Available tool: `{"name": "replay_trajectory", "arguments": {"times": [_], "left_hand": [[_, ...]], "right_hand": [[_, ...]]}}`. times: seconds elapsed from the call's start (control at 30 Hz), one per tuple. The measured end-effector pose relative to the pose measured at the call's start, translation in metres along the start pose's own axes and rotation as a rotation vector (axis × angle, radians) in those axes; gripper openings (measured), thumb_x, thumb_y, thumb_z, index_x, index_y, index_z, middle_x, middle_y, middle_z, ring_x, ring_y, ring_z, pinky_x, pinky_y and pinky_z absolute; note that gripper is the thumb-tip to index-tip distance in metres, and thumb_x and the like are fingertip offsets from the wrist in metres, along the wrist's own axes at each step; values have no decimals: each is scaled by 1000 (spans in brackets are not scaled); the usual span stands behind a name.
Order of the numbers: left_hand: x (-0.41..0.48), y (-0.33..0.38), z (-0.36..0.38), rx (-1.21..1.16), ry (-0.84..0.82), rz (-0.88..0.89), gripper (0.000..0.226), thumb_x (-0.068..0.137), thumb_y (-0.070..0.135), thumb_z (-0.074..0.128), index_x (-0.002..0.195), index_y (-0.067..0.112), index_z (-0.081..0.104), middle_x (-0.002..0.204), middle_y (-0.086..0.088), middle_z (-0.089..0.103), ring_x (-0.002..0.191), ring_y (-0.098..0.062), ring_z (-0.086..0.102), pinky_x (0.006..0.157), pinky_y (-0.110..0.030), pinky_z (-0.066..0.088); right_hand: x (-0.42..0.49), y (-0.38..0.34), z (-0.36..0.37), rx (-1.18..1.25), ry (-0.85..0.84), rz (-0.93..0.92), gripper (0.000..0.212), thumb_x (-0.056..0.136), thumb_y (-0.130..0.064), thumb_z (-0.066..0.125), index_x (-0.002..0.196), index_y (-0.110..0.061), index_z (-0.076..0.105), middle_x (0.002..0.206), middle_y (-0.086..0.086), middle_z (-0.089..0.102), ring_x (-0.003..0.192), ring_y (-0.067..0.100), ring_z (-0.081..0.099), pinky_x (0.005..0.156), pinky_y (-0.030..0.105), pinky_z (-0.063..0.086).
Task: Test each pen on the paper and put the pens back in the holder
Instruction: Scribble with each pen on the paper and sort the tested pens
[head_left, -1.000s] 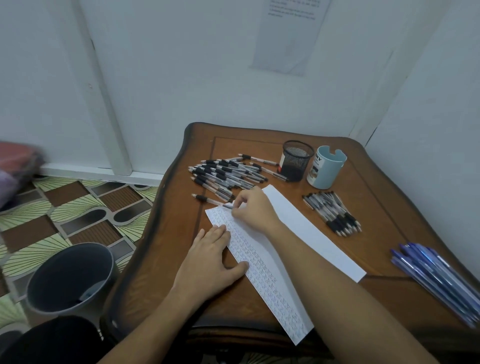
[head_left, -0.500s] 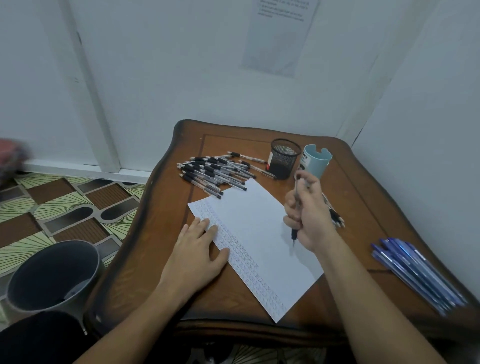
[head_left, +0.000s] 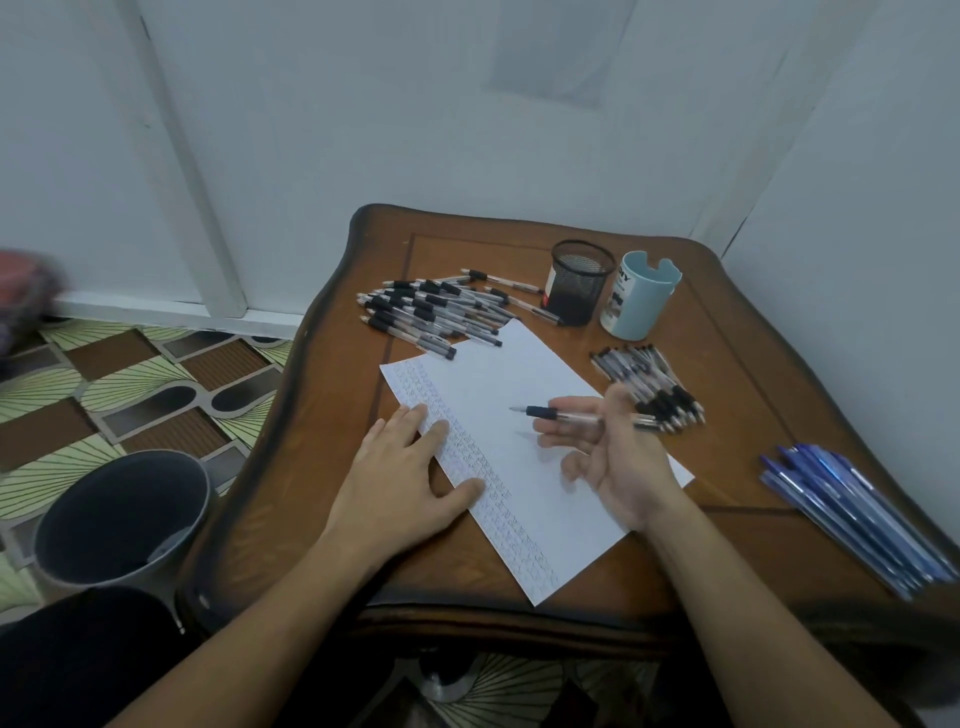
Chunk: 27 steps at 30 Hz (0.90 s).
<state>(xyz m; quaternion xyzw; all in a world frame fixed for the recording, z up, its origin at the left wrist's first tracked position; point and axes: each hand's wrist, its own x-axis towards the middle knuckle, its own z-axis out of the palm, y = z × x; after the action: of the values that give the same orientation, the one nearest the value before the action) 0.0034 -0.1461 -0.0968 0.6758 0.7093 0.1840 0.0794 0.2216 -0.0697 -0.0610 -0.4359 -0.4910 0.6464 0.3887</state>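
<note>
Head view is showing a wooden table (head_left: 727, 364) standing in a room corner, with a grey bin (head_left: 119, 514) sitting on the patterned floor to its left. A long sheet of paper (head_left: 519, 374) is lying slantwise across the tabletop, rows of small marks running along its left edge. The left hand (head_left: 410, 478) is lying flat on that marked edge, fingers straight. The right hand (head_left: 618, 462) is hovering palm-up over the paper's right side, fingers loosely spread, the thumb pinning a pen (head_left: 550, 413) across them, tip pointing left. A heap of pens (head_left: 431, 312) is lying beyond the paper, blue pens (head_left: 852, 514) at the right edge, and a smaller bundle (head_left: 649, 374) just behind the right hand. The black mesh holder (head_left: 576, 286) and a light blue cup (head_left: 639, 296) are standing side by side at the back.
</note>
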Motion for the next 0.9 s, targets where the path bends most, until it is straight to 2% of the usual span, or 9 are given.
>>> {"name": "replay_trajectory", "arguments": {"times": [0.07,0.13,0.2,0.27,0.3,0.4,0.47,0.6,0.9], "left_hand": [[0,-1,1,1,10,3,97,68,82,20,145,26,39,157,-1,25,145,-15,17,116,-32,1],[0,-1,2,-18,21,0,96,69,82,23,144,25,41,156,-1,27,145,-15,18,116,-32,2],[1,-1,2,-20,21,1,96,69,81,24,144,25,41,156,-1,28,145,-14,18,116,-32,3],[1,-2,3,-16,19,1,97,68,82,24,144,24,41,155,-1,29,145,-15,19,117,-33,4],[1,-2,3,-9,18,2,97,68,82,24,144,24,41,155,-1,29,145,-15,19,117,-33,4],[1,-2,4,7,17,6,96,69,82,24,144,24,40,155,-1,29,145,-15,19,116,-32,4],[1,-3,5,13,9,2,96,69,82,23,145,25,38,156,0,28,145,-14,18,116,-31,3],[3,-4,6,25,5,0,96,69,82,22,146,26,37,156,1,27,145,-14,17,116,-31,2],[2,-4,6,19,4,0,96,70,82,23,145,26,39,156,0,29,145,-15,18,117,-33,4]], "right_hand": [[1,8,1,-38,-32,-52,37,77,-44,63,87,-8,66,79,17,70,65,31,61,47,26,43],[3,13,3,-70,-46,-69,23,79,-36,68,71,-16,60,61,12,61,53,24,47,43,24,35],[4,17,7,-143,-88,-82,24,81,-37,66,73,-16,59,63,10,64,55,23,52,47,23,39],[4,22,11,-139,-167,-87,21,83,-32,70,76,-13,62,73,9,69,68,19,64,66,29,53],[4,25,12,-156,-182,-91,20,84,-27,74,72,-14,63,72,8,69,71,17,65,73,31,55],[6,32,17,-246,-93,-126,39,84,-10,77,54,-17,53,54,4,56,57,14,59,61,28,51],[6,37,20,-255,-41,-130,48,84,-2,74,49,-16,43,50,4,43,52,12,51,54,27,48],[4,40,23,-322,-27,-155,44,74,-9,67,48,-21,34,54,1,30,53,12,39,51,23,38],[3,41,22,-419,-34,-204,42,73,-14,65,48,-21,31,54,-2,29,54,12,37,55,27,35]]}}
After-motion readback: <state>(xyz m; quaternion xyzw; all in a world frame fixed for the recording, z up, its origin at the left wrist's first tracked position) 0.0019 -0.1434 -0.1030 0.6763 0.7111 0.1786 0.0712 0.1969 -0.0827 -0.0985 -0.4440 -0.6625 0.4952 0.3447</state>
